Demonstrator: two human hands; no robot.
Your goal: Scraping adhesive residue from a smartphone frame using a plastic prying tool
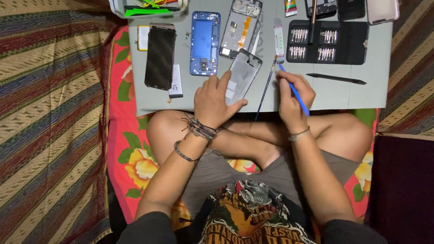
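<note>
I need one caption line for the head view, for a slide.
Left hand steadies a phone frame while right hand holds a blue tool.

The left hand has two dark braided bands at the wrist; the right hand has one thin, pale bangle. Dark sleeves end near the elbows, with grey-brown shorts and a dark shirt, seemingly picture-printed.
</note>
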